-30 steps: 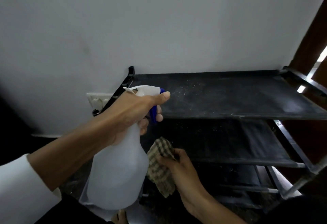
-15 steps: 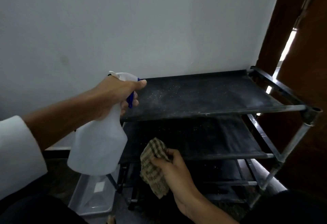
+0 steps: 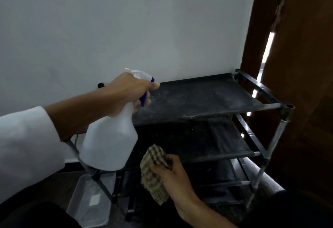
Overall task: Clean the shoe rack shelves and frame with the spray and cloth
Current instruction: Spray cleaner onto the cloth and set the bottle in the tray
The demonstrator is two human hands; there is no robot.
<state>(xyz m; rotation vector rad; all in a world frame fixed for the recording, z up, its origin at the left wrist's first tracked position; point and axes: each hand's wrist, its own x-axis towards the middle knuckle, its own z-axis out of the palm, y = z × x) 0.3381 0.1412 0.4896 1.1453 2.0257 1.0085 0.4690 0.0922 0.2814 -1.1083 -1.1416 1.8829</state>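
A black shoe rack (image 3: pixel 286 109) with several fabric shelves stands against the white wall. Its top shelf (image 3: pixel 207 98) is speckled with pale dust and droplets. My left hand (image 3: pixel 129 92) grips the neck of a white spray bottle (image 3: pixel 110 141), fingers on the blue trigger, nozzle pointing over the top shelf's left end. Lower down, my right hand (image 3: pixel 171 175) holds a bunched brown checked cloth (image 3: pixel 153 172) in front of the second shelf (image 3: pixel 212 141), not touching it.
A dark wooden door and frame (image 3: pixel 306 83) stand close on the right of the rack, with a bright gap between them. A clear plastic tray (image 3: pixel 90 202) lies on the floor at the rack's left foot.
The view has swung right, so the rack's right corner post and the door now show. My left hand with the bottle stays at the top shelf's left end; the right hand keeps holding the cloth.
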